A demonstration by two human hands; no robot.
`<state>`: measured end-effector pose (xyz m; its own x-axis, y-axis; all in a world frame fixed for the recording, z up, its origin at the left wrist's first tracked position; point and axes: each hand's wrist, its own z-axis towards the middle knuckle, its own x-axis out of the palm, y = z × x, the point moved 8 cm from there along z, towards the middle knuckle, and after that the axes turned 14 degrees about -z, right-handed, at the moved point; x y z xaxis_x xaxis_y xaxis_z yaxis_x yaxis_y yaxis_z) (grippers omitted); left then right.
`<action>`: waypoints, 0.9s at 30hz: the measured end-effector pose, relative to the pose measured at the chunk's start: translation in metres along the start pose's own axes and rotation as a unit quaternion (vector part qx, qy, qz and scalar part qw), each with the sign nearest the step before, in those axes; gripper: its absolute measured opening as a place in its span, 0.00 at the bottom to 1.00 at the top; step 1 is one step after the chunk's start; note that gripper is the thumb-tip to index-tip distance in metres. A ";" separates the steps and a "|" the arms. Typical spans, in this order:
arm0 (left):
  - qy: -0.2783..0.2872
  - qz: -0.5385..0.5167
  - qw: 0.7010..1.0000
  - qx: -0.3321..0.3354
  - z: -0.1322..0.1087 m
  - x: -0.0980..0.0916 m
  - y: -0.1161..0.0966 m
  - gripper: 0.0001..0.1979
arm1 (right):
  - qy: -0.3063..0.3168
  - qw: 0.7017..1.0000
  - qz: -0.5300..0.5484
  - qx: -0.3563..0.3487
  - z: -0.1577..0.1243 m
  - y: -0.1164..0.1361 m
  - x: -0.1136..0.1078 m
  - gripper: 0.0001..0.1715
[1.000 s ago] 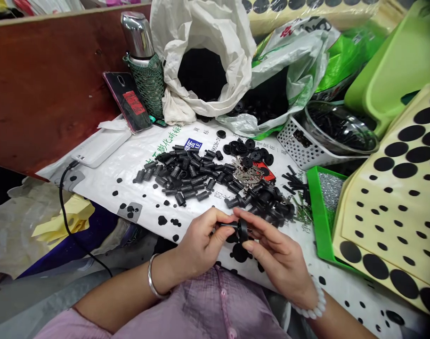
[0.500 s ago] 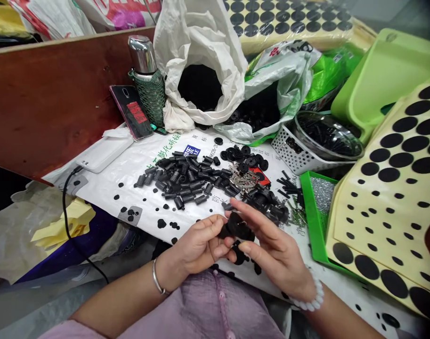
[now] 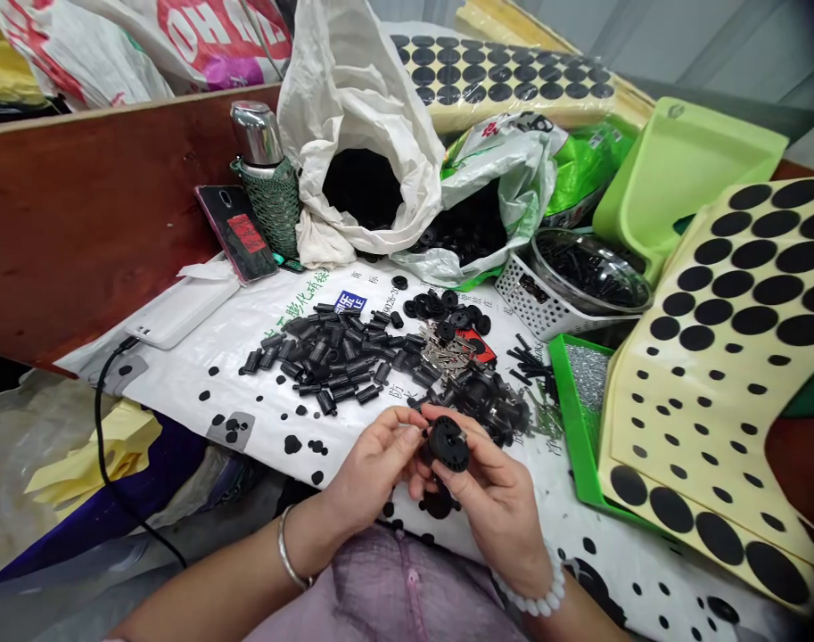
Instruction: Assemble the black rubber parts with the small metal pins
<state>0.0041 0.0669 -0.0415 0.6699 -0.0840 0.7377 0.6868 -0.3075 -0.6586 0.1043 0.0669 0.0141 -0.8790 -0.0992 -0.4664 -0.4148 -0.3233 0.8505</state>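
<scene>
A black round plastic part [image 3: 448, 443] with small holes around its face is held between my two hands. My right hand [image 3: 497, 486] grips its edge between thumb and fingers. My left hand [image 3: 380, 459] is closed at its left side, and the fingers partly hide what lies between them. Just beyond the hands is a pile of short black plastic cylinders [image 3: 333, 352]. To its right lie thin metal pieces [image 3: 448, 355], black discs [image 3: 447, 308] and a heap of dark round parts [image 3: 487, 406].
A green tray [image 3: 573, 437] of small shiny pieces and yellow sheets with black dots [image 3: 714, 357] lie right. Behind are a white sack [image 3: 359, 89], a plastic bag [image 3: 533, 178], a white basket [image 3: 533, 303], a flask [image 3: 266, 187] and a phone [image 3: 236, 234]. A cable [image 3: 102, 428] hangs left.
My right hand's fingers, spread beside the part before, have closed around it. The part's holed face now shows toward me. The whole view has shifted slightly.
</scene>
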 end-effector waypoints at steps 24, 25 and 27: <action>0.001 0.516 0.791 0.329 -0.024 0.064 -0.063 0.22 | -0.093 0.986 -0.109 -0.088 -0.028 -0.002 -0.008 0.11; 0.006 0.504 0.803 0.318 -0.022 0.063 -0.062 0.21 | -0.093 0.988 -0.096 -0.083 -0.029 -0.004 -0.009 0.12; 0.025 0.476 0.827 0.299 -0.020 0.061 -0.058 0.21 | -0.074 0.994 -0.053 -0.063 -0.029 -0.009 -0.008 0.12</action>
<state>-0.0003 0.0602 0.0447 0.9848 -0.0619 -0.1623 -0.1187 0.4429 -0.8887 0.1225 0.0434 0.0030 -0.8608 0.0775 -0.5030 -0.4820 -0.4409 0.7571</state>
